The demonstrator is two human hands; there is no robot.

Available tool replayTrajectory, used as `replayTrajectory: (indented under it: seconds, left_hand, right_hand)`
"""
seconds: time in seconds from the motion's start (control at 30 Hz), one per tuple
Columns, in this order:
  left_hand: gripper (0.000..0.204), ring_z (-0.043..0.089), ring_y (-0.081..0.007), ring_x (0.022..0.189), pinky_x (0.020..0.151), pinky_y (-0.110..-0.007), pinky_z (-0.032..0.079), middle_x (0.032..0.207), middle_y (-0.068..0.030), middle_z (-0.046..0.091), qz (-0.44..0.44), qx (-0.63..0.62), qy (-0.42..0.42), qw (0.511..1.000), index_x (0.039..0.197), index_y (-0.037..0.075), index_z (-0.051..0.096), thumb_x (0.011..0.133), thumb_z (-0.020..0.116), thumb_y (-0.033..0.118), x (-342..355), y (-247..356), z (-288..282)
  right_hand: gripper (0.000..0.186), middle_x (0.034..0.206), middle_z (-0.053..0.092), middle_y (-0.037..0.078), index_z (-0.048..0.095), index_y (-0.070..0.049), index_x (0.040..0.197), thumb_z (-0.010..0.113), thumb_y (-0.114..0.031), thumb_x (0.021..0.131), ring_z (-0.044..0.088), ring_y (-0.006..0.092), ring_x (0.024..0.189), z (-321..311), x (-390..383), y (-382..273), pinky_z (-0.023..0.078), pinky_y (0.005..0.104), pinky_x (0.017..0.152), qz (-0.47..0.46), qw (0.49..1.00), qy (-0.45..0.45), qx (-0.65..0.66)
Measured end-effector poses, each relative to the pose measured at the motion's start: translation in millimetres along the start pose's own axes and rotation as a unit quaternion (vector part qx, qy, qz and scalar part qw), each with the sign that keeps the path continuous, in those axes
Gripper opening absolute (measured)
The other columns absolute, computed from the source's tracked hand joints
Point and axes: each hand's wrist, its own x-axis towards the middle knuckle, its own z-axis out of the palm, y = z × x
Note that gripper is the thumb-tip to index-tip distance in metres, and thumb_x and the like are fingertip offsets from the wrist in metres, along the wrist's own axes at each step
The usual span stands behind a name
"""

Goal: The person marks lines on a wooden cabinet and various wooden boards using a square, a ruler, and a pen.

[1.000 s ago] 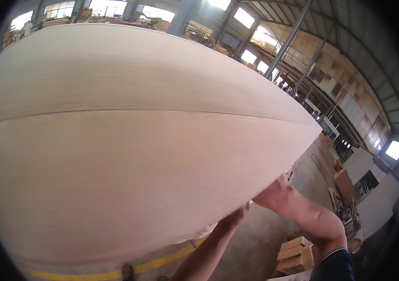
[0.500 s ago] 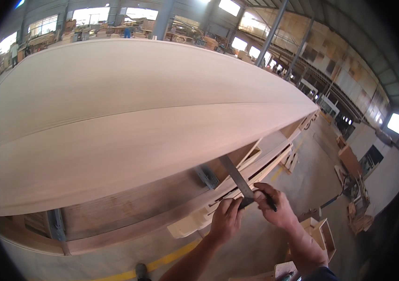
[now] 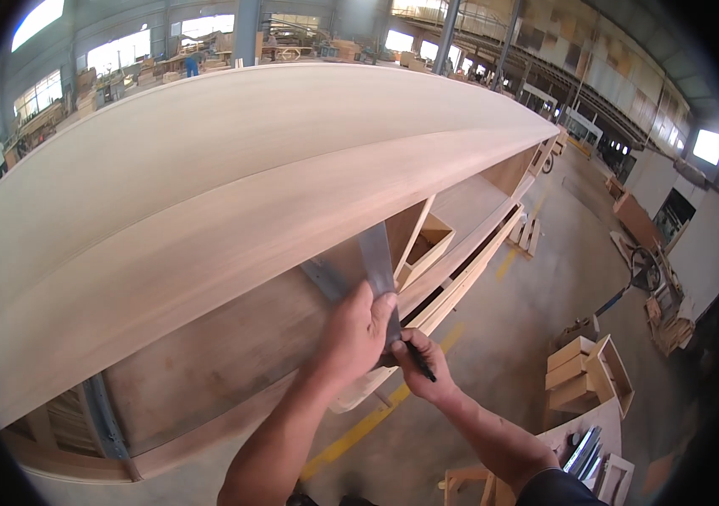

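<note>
Big pale curved plywood sheet (image 3: pixel 233 177) has dropped lower in view versus a second ago, when it filled nearly the whole picture; now the wooden frame shelving (image 3: pixel 452 228) under it shows, with open box compartments.

Left hand (image 3: pixel 351 333) has come up onto the flat grey metal square ruler (image 3: pixel 376 261): grip pressed together on it, thumb and fingers clamping the blade flat against the wooden panel below the sheet's edge.

Right hand (image 3: pixel 414 358), half a second ago beside the ruler, now sits just under the left, pinching a thin black pencil (image 3: pixel 418 363), tip pointing down-right, close to the ruler's lower end.

Judgement: hands have settled into a marking pose; ruler looks placed, line probably not drawn yet — can't tell, no mark visible.

Floor: yellow painted line (image 3: pixel 376 422), stacked small wooden boxes (image 3: pixel 587 375) well apart at right.
</note>
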Motion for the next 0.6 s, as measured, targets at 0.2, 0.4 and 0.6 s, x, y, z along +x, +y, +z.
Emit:
replayTrajectory:
  seconds: [0.2, 0.4, 0.6]
  left_hand:
    - [0.016, 0.066, -0.0356, 0.079, 0.074, -0.041, 0.053, 0.088, -0.0230, 0.069, -0.050, 0.143, -0.062, 0.986, 0.105, -0.002, 0.062, 0.099, 0.061, 0.013, 41.6, 14.2, -25.7]
    - [0.015, 0.060, -0.0278, 0.068, 0.069, -0.039, 0.051, 0.080, -0.0197, 0.066, 0.003, 0.184, -0.045, 0.982, 0.102, -0.003, 0.061, 0.099, 0.062, 0.012, 70.8, 14.6, -18.8]
    - [0.016, 0.063, -0.0240, 0.073, 0.074, -0.037, 0.052, 0.088, -0.0180, 0.068, 0.005, 0.214, -0.061, 0.975, 0.108, -0.003, 0.062, 0.100, 0.060, 0.010, 84.1, 17.1, -15.0]
  right_hand:
    - [0.022, 0.107, 0.064, 0.005, 0.057, -0.002, 0.125, 0.060, -0.013, 0.106, 0.059, 0.0109, 0.093, 28.3, 19.7, -20.1, 0.051, 0.0276, 0.082, -0.066, 0.980, 0.096, -0.161]
    - [0.018, 0.091, 0.065, 0.005, 0.060, -0.004, 0.118, 0.064, -0.010, 0.101, 0.055, 0.0101, 0.075, 17.4, 1.4, -17.0, 0.049, 0.0269, 0.070, -0.043, 0.984, 0.136, -0.111]
    - [0.014, 0.080, 0.055, -0.003, 0.059, -0.005, 0.114, 0.064, -0.012, 0.103, 0.046, 0.0048, 0.067, 10.5, -10.8, -5.7, 0.043, 0.0236, 0.061, -0.054, 0.981, 0.166, -0.087]
